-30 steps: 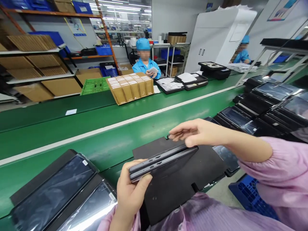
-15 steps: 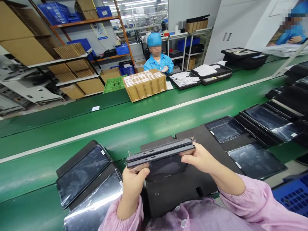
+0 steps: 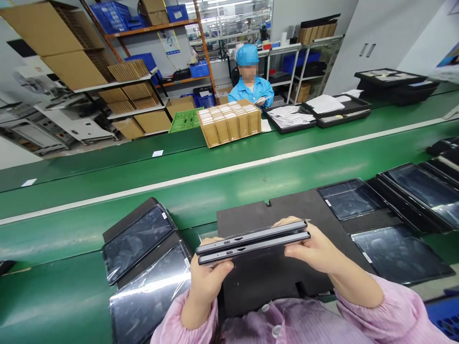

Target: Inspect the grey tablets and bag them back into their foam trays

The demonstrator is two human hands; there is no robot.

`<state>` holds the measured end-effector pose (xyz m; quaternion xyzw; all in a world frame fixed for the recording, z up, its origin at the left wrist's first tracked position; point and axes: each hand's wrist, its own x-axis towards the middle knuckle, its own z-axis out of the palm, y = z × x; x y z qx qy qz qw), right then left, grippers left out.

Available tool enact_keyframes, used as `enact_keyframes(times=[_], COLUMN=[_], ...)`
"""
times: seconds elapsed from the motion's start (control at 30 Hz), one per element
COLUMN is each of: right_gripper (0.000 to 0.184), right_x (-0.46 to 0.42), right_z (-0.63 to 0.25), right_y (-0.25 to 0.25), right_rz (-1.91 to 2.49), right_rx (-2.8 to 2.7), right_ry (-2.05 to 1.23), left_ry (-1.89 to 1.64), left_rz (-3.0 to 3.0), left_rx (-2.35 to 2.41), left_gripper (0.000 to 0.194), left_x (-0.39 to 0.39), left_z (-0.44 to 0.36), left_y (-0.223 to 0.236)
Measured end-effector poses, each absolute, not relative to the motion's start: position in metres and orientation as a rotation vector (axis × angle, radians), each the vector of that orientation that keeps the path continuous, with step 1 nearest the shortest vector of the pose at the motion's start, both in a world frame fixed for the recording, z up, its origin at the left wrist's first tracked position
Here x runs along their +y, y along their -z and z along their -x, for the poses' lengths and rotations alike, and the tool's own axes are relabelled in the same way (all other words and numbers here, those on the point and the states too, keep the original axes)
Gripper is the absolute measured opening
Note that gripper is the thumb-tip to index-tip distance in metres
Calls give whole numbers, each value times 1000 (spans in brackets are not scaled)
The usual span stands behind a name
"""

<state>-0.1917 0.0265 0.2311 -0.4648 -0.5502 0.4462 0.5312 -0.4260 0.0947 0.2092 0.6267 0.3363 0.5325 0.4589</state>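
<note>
Two thin tablets [image 3: 254,242] are held together edge-on, one over the other, their long sides with small ports facing me. My left hand [image 3: 210,282] is closed on their left end, thumb on the near side. At the right end my right hand [image 3: 315,246] grips them, with some fingers showing behind. Clear film sticks out at the edges. Beneath them lies a black foam pad [image 3: 265,286]. To the left, a film-covered tablet [image 3: 138,246] rests on black foam, and another shiny tablet [image 3: 154,291] lies nearer me.
On the right are a tablet [image 3: 349,198], a nearer tablet [image 3: 403,253] and a stack of tablets [image 3: 423,191]. Across the green conveyor [image 3: 308,165], a person in blue [image 3: 251,88] sits behind a divided cardboard box [image 3: 231,126] and a black tray of papers [image 3: 290,118].
Both hands have tilted the tablet pair so the ported edges face me more squarely. My view has swung left, shifting the surroundings rightward. The person opposite has raised their papers slightly.
</note>
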Motion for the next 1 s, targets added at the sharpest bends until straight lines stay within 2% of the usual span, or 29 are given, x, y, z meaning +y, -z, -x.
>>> enact_keyframes(times=[0.27,0.5,0.67,1.0], right_gripper=[37,41,41,36], right_x=[27,33,33,28], right_z=[191,195,195,189], right_y=[-231,-241,-241,-224], right_rz=[1081,1034,1025,1106], right_rx=[-1363,-1428,-1428,-1271], right_ry=[-1069,-1018,-1028,-1067], left_ry=[-1271,-1353,-1386,-1279], left_rz=[-1520,-1458,-1301,-1468], left_rx=[884,823,850,876], left_gripper=[38,28,30,40], left_x=[95,96,91,86], left_z=[433,427,417,413], left_y=[-202,-211,-216,-233])
